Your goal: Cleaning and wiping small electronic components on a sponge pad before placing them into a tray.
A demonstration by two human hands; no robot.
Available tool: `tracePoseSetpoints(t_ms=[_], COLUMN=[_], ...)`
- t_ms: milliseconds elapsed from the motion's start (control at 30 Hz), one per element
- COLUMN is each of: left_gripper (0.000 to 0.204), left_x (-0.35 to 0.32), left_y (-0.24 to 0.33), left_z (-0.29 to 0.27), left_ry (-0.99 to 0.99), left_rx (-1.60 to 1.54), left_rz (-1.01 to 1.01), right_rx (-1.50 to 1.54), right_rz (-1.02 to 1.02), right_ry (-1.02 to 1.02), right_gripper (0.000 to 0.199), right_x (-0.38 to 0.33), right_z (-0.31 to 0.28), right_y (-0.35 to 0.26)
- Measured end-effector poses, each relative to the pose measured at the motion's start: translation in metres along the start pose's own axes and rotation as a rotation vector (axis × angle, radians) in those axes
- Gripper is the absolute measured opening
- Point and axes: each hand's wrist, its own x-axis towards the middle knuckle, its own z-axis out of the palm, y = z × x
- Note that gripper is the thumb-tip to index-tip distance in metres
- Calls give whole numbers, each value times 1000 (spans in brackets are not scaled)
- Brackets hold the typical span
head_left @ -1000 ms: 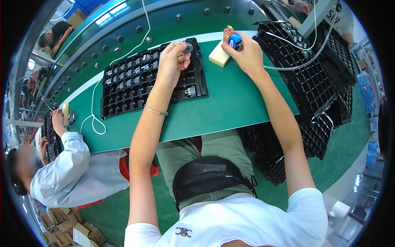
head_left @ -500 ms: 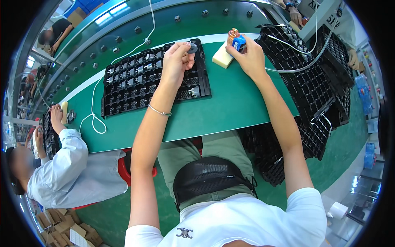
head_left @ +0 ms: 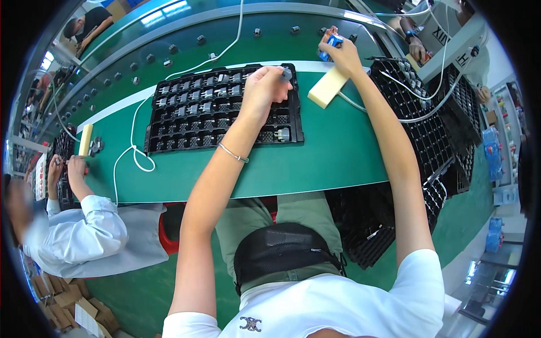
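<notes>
- dark grey small piece point(head_left: 286, 74), pinched between thumb and fingers of the left hand point(head_left: 267, 90); held over the far right corner of the black tray point(head_left: 296, 118), with outline too blurred to give a long axis.
- orange-and-blue object point(head_left: 333, 42), gripped in the closed right hand point(head_left: 342, 53); out by the far edge of the bench point(head_left: 174, 174), exact kind and height above the surface impossible to tell.
- from the left grip to the orange-and-blue object: off to the right and farther from the near edge of the bench; well apart, not touching, with open space between the hands.
- long axis of the orange-and-blue object: seemingly from far to near, orange end away from the near edge.
- nearer to the tray: left hand; nearer to the pale yellow block point(head_left: 328, 87) and to the dark parts point(head_left: 296, 30) on the belt point(head_left: 276, 48) past the far edge: right hand.
- in the near right corner of the tray: a pronged part point(head_left: 282, 134), clear of both hands.
</notes>
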Motion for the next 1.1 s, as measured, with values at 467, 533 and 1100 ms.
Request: tracePoseSetpoints(t_ms=[467,533,1100], left_gripper=[19,20,21], left_x=[2,-3,-29], left_y=[-2,0,-3], left_z=[-3,0,37], left_ry=[-47,1,-190], left_rx=[75,40,596], left_rz=[27,38,111], right_rx=[-94,79,960], right_rz=[-150,-203,374], right_ry=[126,129,-339], right_gripper=[48,40,29], right_x=[26,1,-130], right_z=[32,25,-25], right_y=[-11,-28,-61])
